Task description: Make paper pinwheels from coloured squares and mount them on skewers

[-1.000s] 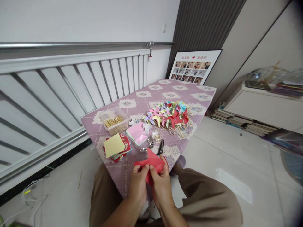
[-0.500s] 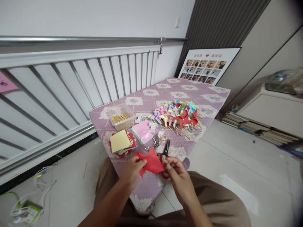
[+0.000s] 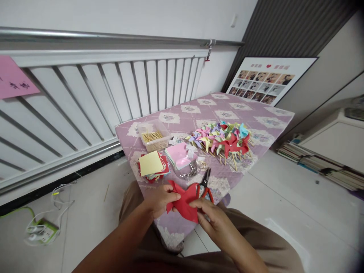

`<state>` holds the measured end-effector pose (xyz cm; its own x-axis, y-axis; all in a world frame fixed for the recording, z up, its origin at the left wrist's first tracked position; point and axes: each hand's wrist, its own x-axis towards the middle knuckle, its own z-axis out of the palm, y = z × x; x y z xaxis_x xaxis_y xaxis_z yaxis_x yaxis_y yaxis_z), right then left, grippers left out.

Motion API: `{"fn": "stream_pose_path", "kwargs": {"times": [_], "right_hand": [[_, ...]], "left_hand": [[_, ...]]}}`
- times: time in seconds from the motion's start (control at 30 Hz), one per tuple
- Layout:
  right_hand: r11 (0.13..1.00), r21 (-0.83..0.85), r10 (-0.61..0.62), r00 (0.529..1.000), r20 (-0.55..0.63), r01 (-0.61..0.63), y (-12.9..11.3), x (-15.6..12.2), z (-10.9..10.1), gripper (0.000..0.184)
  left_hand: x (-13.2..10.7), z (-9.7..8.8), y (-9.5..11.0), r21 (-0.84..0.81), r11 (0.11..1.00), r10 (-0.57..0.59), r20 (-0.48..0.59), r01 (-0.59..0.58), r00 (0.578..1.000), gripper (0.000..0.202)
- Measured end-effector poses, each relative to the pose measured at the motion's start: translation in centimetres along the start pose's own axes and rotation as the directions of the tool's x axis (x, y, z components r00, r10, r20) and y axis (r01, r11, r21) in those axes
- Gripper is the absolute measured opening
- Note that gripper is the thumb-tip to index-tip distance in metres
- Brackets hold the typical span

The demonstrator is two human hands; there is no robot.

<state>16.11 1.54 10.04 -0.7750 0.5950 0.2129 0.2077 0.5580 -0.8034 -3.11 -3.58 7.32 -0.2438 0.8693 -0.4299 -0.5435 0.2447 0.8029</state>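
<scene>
A red paper pinwheel piece (image 3: 184, 204), its points partly bent, is held over the near corner of the table. My left hand (image 3: 161, 200) pinches its left side between thumb and fingers. On its right edge, my right hand (image 3: 214, 217) has its thumb and fingers closed; the fingertips partly hide behind the paper. Just beyond the right hand lie scissors (image 3: 204, 185) with red handles and dark blades. Shiny metal bits (image 3: 192, 171) sit in a clear dish, beside a small round container of short stick pieces (image 3: 201, 163).
Stacked coloured paper squares (image 3: 152, 163) lie left, with a pink-topped stack (image 3: 179, 154) beside them. A clear plastic box (image 3: 154, 137) contains thin sticks. Many finished pinwheels (image 3: 223, 139) are heaped at the right. A radiator (image 3: 127, 89) lines the wall; a power strip (image 3: 47, 230) is on the floor.
My right hand has moved from beside the scissors onto the paper's right edge. The paper's right part is bent differently. The head view has shifted, so the table sits further right.
</scene>
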Motion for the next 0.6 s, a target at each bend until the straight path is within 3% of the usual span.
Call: {"fn": "stream_pose_path", "kwargs": {"times": [0.07,0.17,0.4,0.6], "right_hand": [[1.000,-0.009,0.007,1.000,0.016,-0.007,-0.1,0.2,0.0,0.022],[0.998,0.037,0.055,0.998,0.016,-0.056,-0.2,0.5,-0.1,0.014],[0.992,0.103,0.072,0.997,0.001,-0.071,-0.8,1.0,-0.1,0.019],[0.992,0.054,0.116,0.991,-0.073,-0.112,-0.5,1.3,0.7,0.022]], "left_hand": [[-0.1,0.0,0.3,0.093,0.995,-0.058,0.135,0.046,0.989,0.014],[-0.3,0.0,0.6,0.163,0.986,-0.059,0.188,0.028,0.981,0.012],[-0.3,0.0,-0.3,0.263,0.963,0.008,0.172,-0.053,0.985,0.013],[-0.3,0.8,-1.1,0.398,0.915,0.051,0.045,-0.065,0.998,0.007]]}}
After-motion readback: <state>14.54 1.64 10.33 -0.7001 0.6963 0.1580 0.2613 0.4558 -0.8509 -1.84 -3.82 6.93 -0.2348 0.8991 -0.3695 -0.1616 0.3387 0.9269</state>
